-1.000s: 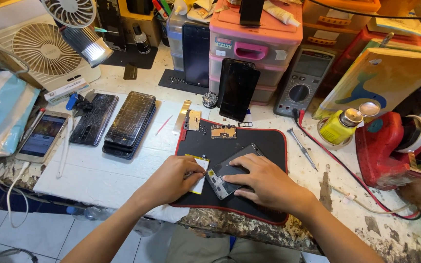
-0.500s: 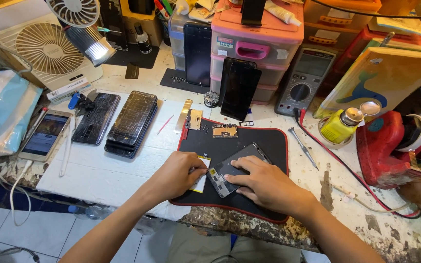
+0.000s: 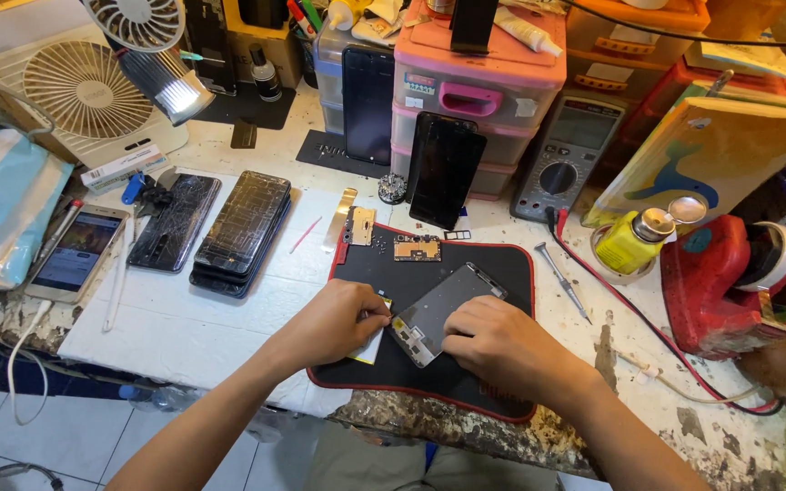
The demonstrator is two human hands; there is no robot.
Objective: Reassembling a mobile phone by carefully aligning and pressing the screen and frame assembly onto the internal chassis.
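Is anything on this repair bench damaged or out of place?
Yes. The opened phone under both hands lies askew on the black mat, with loose circuit parts beside it. Two dark phones left of the mat show cracked glass. The bench edge is chipped and stained.

Left hand, right hand on opened phone, black mat
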